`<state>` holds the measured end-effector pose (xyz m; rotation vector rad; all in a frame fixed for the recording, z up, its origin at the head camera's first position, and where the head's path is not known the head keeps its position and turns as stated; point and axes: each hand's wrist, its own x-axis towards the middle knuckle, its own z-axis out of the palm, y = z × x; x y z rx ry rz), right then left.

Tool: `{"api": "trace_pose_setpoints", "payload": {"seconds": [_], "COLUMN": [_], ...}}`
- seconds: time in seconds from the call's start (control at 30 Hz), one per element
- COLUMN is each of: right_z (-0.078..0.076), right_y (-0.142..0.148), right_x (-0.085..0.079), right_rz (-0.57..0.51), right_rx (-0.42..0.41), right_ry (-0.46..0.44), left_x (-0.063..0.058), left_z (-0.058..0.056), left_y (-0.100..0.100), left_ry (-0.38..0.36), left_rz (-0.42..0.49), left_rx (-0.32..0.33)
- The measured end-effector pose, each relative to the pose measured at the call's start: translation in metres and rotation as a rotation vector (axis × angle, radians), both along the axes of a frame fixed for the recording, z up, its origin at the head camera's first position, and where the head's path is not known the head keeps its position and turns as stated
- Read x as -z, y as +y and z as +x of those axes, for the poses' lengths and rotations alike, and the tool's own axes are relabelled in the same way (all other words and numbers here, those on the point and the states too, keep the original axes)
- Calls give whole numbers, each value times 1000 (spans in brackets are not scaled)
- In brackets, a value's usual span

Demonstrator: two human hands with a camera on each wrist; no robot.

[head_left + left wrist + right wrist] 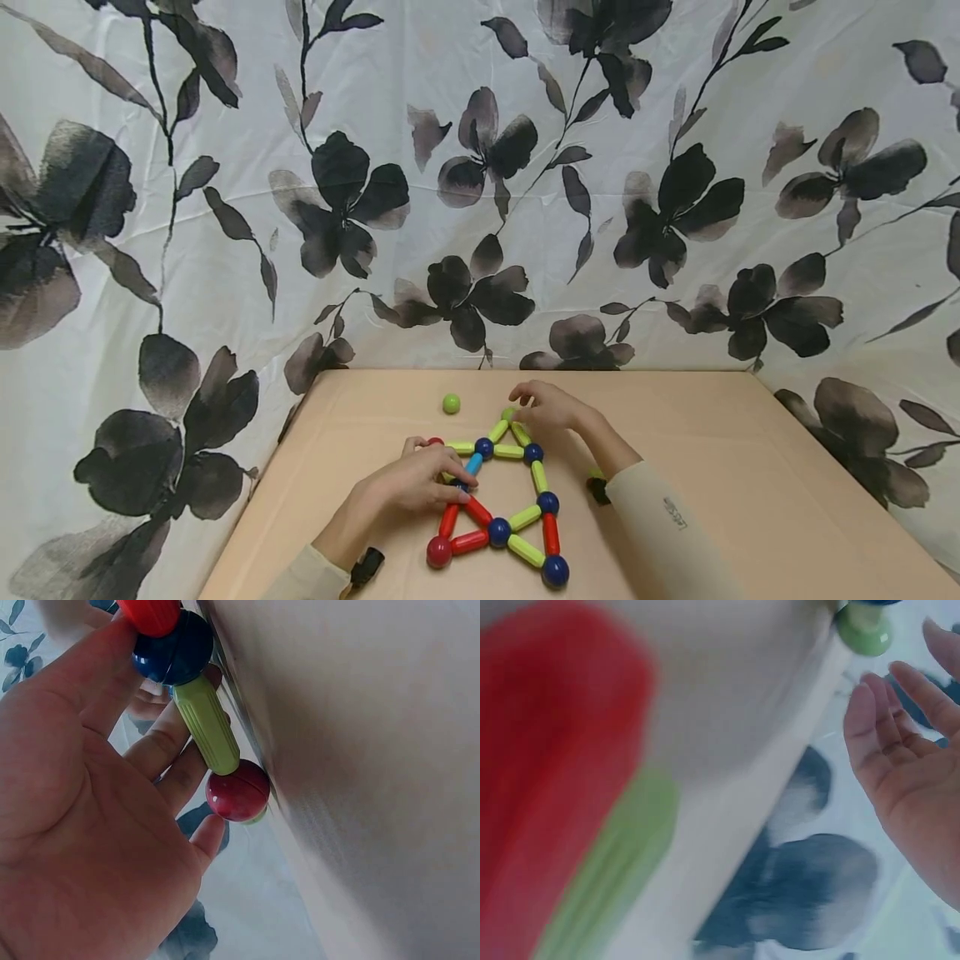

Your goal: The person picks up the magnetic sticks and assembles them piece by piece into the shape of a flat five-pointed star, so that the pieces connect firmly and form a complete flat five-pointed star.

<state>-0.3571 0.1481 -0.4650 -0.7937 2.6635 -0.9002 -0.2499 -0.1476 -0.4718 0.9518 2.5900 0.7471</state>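
Observation:
A flat figure of magnetic balls and rods lies on the table, with blue balls [498, 532], red rods [469, 542], lime rods [526, 550] and a light blue rod [474, 464]. My left hand [408, 482] holds its left side, thumb and fingers around a blue ball [176, 649] where a red rod [154, 613] and a lime rod [206, 724] join. A red ball [238, 791] sits by the little finger. My right hand [551, 407], fingers loosely bent, is beside the green ball [508, 414] at the figure's far tip; the right wrist view shows its palm with nothing held.
A loose green ball [451, 404] lies beyond the figure, near the table's back edge. A red ball [439, 552] forms the near left corner. Floral cloth [480, 208] hangs behind the tan table [712, 483].

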Motion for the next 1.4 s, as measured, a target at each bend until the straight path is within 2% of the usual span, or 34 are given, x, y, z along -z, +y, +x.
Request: {"api": "trace_pose_setpoints", "payload": {"seconds": [0.07, 0.13, 0.23, 0.3, 0.4, 0.47, 0.6, 0.77, 1.03, 1.23, 1.4], "right_z": [14, 30, 55, 71, 93, 105, 121, 128, 128, 131, 130], "right_y": [0, -1, -1, -2, -9, -15, -30, -40, -38, -42, -39], "right_x": [-6, -13, -22, -26, -26, -23, -15, -8, -8, -8, -8], "right_rz": [24, 37, 51, 67, 100, 145, 266, 357, 339, 383, 424], "right_rx": [-34, -88, -196, -259, -340, -377, -420, -409, -391, -375, -361], "right_ry": [61, 81, 56, 7, -53, -62, 0, 80, 27, 50, 75], "left_x": [1, 0, 0, -1, -3, -4, -5, -6, -7, -7, -7], "left_z": [1, 1, 0, -1, -1, -1, -1, -1, 1, 2, 3], "left_y": [0, 0, -1, -1, -1, -1, -1, -1, 2, 1, 3], "left_ry": [1, 11, 34, 41, 41, 43, 49, 47, 35, 53, 40], "left_rz": [-4, -4, -11, -13, -11, -8, 0, -1, -30, -33, -29], "left_rx": [-1, -3, -1, 4, 4, 2, 5, 7, -11, -9, -8]}}
